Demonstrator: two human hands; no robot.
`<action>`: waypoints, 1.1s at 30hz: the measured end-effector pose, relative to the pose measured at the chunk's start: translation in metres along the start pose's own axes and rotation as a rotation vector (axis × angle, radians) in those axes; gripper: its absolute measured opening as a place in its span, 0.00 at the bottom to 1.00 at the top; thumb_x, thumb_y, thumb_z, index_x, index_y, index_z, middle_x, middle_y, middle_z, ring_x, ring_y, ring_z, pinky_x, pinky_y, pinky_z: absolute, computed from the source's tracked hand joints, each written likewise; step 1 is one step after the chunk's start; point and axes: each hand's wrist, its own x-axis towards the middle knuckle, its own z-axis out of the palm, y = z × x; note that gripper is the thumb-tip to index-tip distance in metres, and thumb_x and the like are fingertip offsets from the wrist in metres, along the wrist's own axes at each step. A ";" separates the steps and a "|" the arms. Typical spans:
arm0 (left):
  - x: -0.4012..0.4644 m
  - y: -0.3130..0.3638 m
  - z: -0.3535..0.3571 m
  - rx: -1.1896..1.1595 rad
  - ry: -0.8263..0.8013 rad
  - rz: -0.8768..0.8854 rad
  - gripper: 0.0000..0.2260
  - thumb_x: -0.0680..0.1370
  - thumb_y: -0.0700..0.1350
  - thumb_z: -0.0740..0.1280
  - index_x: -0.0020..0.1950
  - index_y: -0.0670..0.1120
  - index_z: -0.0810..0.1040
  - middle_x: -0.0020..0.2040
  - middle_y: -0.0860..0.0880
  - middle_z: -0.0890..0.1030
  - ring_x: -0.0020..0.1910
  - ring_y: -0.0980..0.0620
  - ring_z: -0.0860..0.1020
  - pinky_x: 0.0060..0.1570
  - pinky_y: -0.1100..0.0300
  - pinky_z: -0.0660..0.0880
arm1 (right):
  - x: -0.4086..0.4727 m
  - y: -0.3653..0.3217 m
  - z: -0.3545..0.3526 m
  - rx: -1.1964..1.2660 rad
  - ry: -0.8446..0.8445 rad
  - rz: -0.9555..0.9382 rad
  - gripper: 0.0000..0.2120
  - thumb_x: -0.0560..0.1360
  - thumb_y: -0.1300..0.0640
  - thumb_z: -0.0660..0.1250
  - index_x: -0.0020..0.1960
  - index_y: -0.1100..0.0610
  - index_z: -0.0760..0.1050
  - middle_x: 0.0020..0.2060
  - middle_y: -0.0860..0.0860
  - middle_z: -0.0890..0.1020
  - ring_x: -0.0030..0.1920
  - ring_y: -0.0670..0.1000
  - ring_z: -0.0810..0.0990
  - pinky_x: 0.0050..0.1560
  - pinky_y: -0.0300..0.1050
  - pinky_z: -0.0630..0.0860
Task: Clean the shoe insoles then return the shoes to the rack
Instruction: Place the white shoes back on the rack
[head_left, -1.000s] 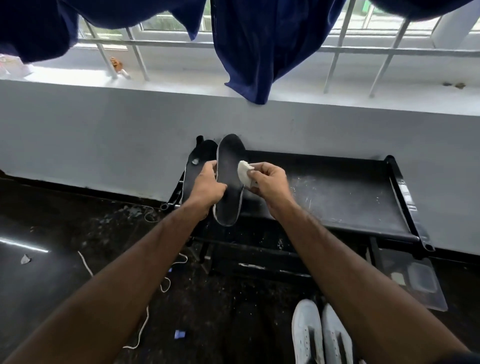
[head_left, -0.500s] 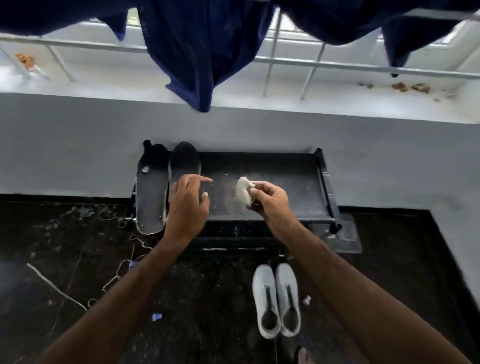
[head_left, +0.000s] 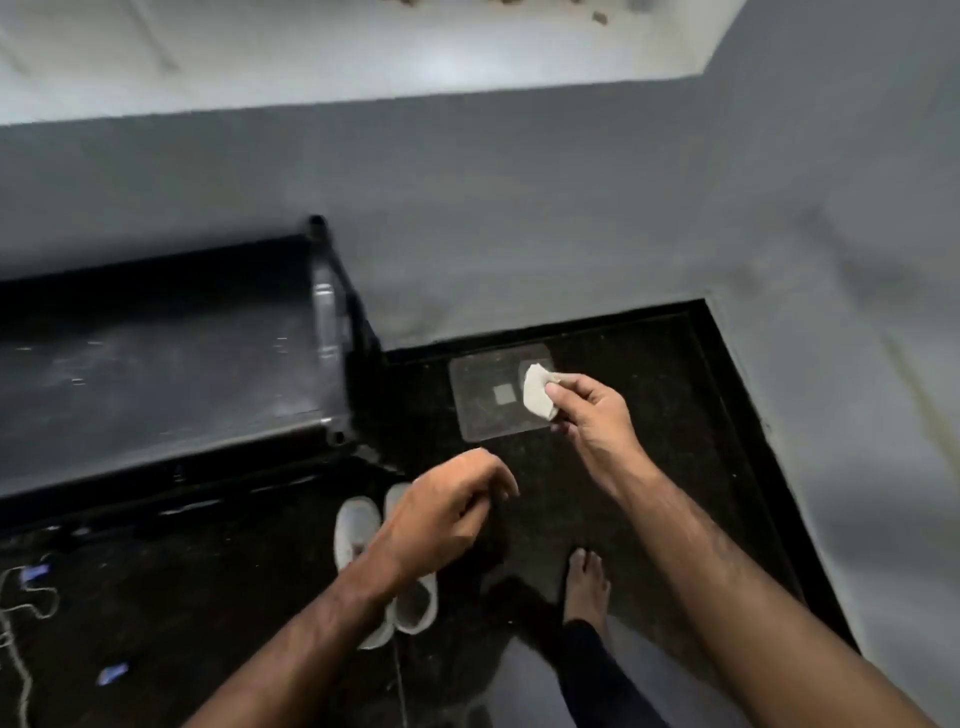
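Right hand (head_left: 592, 410) is pinching a soiled white wipe (head_left: 537, 391) between thumb and fingertips, its grip clamped on the wipe above a clear tray (head_left: 480, 415) lying on the floor to the right of the rack (head_left: 156, 364). Left hand (head_left: 441, 512) is hanging empty, fingers loosely curled and apart, above the pair of white shoes (head_left: 358, 525) standing on the floor just near of the rack. The insoles are lying outside this view, so their place cannot be told. A bare foot (head_left: 584, 587) is standing just right of the shoes. Risks, as judged: the wipe is being held only at one edge, so it is liable to slip and miss the tray; the left hand is hiding part of the shoes, so a reach made while the view is blurring could knock one over; loose cord (head_left: 21, 623) is lying at the far left, inviting a snag or trip.
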 end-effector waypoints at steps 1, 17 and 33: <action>0.025 -0.009 0.024 0.006 -0.035 -0.031 0.16 0.71 0.33 0.61 0.53 0.49 0.79 0.48 0.54 0.79 0.50 0.58 0.78 0.51 0.61 0.75 | 0.024 0.014 -0.025 -0.060 0.007 0.030 0.05 0.77 0.65 0.69 0.50 0.59 0.82 0.41 0.54 0.83 0.38 0.49 0.79 0.31 0.36 0.73; 0.255 -0.268 0.222 0.379 -0.105 -0.453 0.25 0.78 0.40 0.64 0.76 0.45 0.66 0.72 0.40 0.69 0.72 0.39 0.67 0.69 0.40 0.66 | 0.321 0.207 -0.114 -0.721 0.085 -0.139 0.07 0.72 0.60 0.74 0.50 0.56 0.84 0.46 0.52 0.87 0.43 0.44 0.80 0.45 0.33 0.73; 0.161 -0.269 0.195 0.168 -0.048 -0.524 0.25 0.80 0.38 0.63 0.77 0.38 0.66 0.74 0.37 0.69 0.74 0.40 0.68 0.75 0.54 0.61 | 0.262 0.221 -0.095 -0.774 0.026 -0.104 0.10 0.75 0.65 0.67 0.54 0.59 0.84 0.48 0.52 0.86 0.46 0.45 0.81 0.43 0.22 0.70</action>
